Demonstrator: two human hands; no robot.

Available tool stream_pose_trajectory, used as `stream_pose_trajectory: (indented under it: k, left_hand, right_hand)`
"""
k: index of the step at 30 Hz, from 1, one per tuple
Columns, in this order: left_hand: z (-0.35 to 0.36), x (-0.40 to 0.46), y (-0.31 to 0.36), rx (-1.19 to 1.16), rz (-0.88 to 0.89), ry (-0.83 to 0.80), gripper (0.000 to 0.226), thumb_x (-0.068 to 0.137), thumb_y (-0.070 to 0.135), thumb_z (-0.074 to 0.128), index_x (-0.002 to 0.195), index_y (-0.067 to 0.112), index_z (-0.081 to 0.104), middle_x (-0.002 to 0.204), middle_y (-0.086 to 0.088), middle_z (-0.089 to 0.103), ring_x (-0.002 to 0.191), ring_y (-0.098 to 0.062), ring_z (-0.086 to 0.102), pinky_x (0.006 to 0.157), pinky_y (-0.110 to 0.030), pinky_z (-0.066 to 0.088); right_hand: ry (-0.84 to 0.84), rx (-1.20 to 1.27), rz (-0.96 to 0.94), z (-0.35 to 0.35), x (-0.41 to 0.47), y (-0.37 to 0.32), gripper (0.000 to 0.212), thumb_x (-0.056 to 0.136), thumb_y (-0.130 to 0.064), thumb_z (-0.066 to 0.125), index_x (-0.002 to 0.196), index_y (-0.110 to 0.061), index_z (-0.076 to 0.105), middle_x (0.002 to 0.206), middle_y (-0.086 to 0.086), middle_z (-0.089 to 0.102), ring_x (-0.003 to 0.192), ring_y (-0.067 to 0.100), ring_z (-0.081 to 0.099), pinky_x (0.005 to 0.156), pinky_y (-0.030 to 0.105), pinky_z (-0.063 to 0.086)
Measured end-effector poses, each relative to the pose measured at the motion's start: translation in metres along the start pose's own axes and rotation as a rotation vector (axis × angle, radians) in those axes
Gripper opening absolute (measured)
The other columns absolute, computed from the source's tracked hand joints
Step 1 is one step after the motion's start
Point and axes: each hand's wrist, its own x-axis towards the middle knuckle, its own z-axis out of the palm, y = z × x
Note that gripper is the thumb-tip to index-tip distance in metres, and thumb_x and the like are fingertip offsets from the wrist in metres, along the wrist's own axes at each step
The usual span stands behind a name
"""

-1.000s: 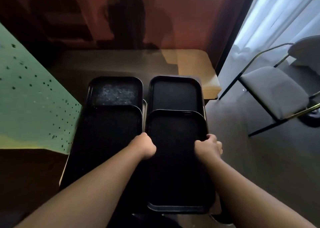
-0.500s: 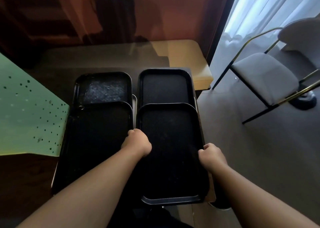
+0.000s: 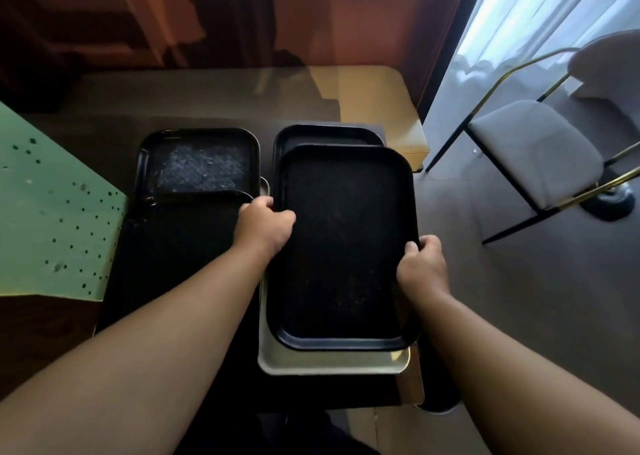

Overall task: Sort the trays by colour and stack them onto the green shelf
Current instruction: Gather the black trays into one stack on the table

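Currently the left hand (image 3: 265,224) and right hand (image 3: 420,267) each curl round a long edge of the black rectangular plastic tray (image 3: 343,247), held between them over a pale cream tray (image 3: 332,363). Risk: the green perforated shelf (image 3: 52,212) lies well left of the left hand. Swinging across could clip the black stacked trays (image 3: 187,243) beside that hand, or tilt the load.

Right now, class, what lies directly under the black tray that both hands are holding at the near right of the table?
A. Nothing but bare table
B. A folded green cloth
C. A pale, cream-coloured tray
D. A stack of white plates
C: below the near edge of the black tray, gripped by the left hand and the right hand, the rim of a pale tray shows.
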Motion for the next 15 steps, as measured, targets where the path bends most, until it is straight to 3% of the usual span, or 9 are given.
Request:
stream_pose_trajectory:
  k: [2, 5, 9, 15]
  left_hand:
    - [-0.005, 0.009, 0.010, 0.125, 0.037, 0.004, 0.058, 0.089, 0.027, 0.060, 0.145, 0.012, 0.054, 0.149, -0.012, 0.045, 0.118, -0.031, 0.059, 0.090, -0.031, 0.044]
    - [-0.004, 0.016, 0.012, 0.274, 0.004, 0.004, 0.053, 0.092, 0.024, 0.056, 0.142, 0.007, 0.051, 0.149, -0.016, 0.042, 0.099, -0.029, 0.055, 0.083, -0.032, 0.040]
    - [0.007, 0.016, 0.000, 0.411, -0.017, -0.080, 0.058, 0.094, 0.027, 0.055, 0.148, 0.008, 0.045, 0.153, -0.016, 0.035, 0.123, -0.036, 0.055, 0.093, -0.038, 0.046]
    - [0.022, 0.010, -0.017, 0.494, 0.075, -0.190, 0.059, 0.095, 0.025, 0.054, 0.150, 0.006, 0.043, 0.158, -0.009, 0.035, 0.125, -0.031, 0.055, 0.101, -0.043, 0.050]
  right_hand:
    - [-0.030, 0.044, -0.029, 0.006, 0.012, -0.021, 0.024, 0.108, -0.029, 0.037, 0.127, -0.018, 0.048, 0.107, 0.004, 0.061, 0.090, 0.021, 0.059, 0.078, 0.040, 0.044]
    - [-0.075, 0.064, -0.038, 0.019, 0.031, -0.043, 0.024, 0.108, -0.031, 0.036, 0.128, -0.023, 0.048, 0.109, 0.003, 0.061, 0.093, 0.021, 0.062, 0.082, 0.045, 0.053]
    - [-0.101, 0.058, -0.029, 0.032, 0.052, -0.056, 0.025, 0.109, -0.028, 0.037, 0.130, -0.023, 0.050, 0.116, 0.005, 0.062, 0.104, 0.025, 0.063, 0.091, 0.048, 0.055]
    - [-0.001, -0.094, 0.027, 0.050, 0.071, -0.060, 0.039, 0.105, -0.026, 0.042, 0.142, -0.014, 0.047, 0.137, 0.013, 0.051, 0.121, 0.033, 0.055, 0.104, 0.050, 0.050]
